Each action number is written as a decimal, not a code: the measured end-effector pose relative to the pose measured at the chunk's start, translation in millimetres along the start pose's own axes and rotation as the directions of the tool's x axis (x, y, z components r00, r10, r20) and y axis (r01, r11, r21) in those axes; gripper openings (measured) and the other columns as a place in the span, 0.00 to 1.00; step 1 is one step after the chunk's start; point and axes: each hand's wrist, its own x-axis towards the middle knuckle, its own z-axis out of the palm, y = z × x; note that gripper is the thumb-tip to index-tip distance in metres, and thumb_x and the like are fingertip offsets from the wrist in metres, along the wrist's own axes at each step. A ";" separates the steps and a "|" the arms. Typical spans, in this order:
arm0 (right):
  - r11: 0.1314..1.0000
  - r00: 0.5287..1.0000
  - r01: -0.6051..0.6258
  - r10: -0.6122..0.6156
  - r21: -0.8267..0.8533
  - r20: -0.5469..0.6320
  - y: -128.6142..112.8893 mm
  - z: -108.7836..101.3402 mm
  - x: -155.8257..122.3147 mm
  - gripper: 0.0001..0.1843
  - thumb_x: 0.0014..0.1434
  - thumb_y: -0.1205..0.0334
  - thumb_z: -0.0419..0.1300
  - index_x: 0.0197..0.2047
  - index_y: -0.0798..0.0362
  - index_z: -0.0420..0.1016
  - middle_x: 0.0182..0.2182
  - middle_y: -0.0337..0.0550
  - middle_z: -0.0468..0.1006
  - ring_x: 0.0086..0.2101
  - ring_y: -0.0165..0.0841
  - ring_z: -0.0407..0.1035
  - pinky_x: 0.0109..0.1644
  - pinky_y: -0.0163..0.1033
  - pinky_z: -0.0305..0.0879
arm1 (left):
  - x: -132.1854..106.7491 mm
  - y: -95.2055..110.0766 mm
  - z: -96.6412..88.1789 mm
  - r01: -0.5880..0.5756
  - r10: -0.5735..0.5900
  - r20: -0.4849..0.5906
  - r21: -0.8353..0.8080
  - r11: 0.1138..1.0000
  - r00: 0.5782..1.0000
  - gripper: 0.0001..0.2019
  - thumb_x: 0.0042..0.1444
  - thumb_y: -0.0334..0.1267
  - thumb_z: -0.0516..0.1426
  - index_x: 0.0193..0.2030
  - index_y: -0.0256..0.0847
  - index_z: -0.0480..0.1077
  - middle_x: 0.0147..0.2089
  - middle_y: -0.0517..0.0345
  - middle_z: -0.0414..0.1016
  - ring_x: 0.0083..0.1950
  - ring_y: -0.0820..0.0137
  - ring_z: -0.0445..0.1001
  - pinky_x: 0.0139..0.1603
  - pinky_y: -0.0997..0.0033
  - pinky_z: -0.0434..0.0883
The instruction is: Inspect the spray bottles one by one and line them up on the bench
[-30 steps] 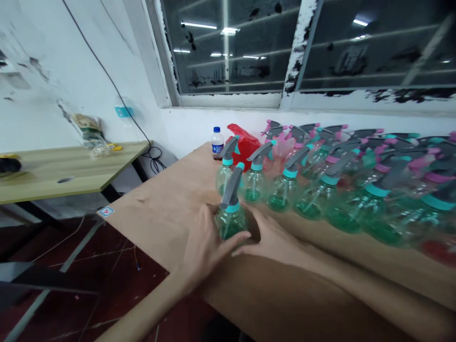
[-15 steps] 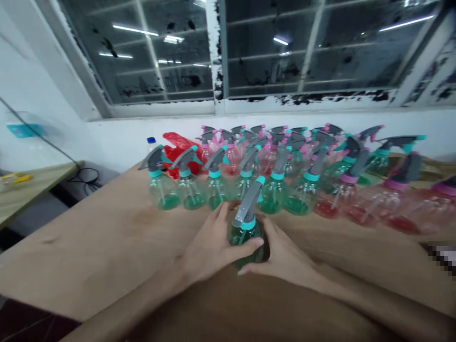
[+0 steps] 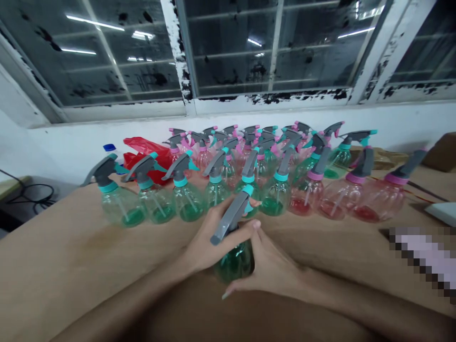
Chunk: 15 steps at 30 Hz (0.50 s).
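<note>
Between my hands, close to me on the table, is a green spray bottle (image 3: 233,267) with a grey trigger head and teal nozzle. My left hand (image 3: 207,243) is closed round its neck, the thumb lying across and hiding the collar. Around the right side of the body curls my right hand (image 3: 276,273), its thumb low at the front and its index fingertip by the left thumb. The bottle leans slightly. Just behind stands a row of similar spray bottles, among them a green one (image 3: 276,199) and a red-pink one (image 3: 304,194).
More pink and green bottles crowd the back, below the window (image 3: 231,52). A red plastic bag (image 3: 149,152) and a blue-capped bottle (image 3: 110,149) sit at back left. At right are a brown box (image 3: 441,152) and a pixelated patch on the wooden table (image 3: 64,266).
My left hand has moved up from the bottle's body to its neck, and its thumb now covers the teal collar. The view has turned to the right.
</note>
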 end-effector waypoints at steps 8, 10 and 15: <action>0.999 1.000 0.001 -0.001 0.041 -0.001 8.6 5.0 -0.7 0.62 0.32 0.42 0.71 0.65 0.51 0.46 0.57 0.57 0.63 0.57 0.53 0.58 0.59 0.57 0.58 | 5.1 -11.4 -2.0 -0.032 0.046 -0.086 0.155 0.987 0.995 0.18 0.58 0.38 0.54 0.56 0.48 0.66 0.42 0.56 0.74 0.41 0.65 0.74 0.50 0.59 0.71; 0.999 0.998 0.038 -0.038 0.009 0.044 13.1 0.3 -3.3 0.60 0.36 0.41 0.70 0.66 0.50 0.45 0.58 0.56 0.63 0.57 0.52 0.58 0.59 0.57 0.58 | 5.3 -12.3 -3.1 -0.037 0.053 -0.082 0.182 0.983 0.995 0.18 0.58 0.38 0.54 0.55 0.48 0.67 0.40 0.56 0.74 0.40 0.64 0.74 0.48 0.59 0.72; 0.986 0.980 0.080 -0.051 -0.145 0.193 28.1 -18.6 -18.8 0.57 0.44 0.36 0.63 0.67 0.56 0.43 0.61 0.59 0.59 0.60 0.50 0.53 0.62 0.57 0.52 | 3.9 -15.1 -2.9 -0.015 0.021 -0.069 0.088 0.996 0.997 0.14 0.59 0.40 0.54 0.51 0.44 0.67 0.42 0.54 0.75 0.42 0.64 0.75 0.47 0.62 0.72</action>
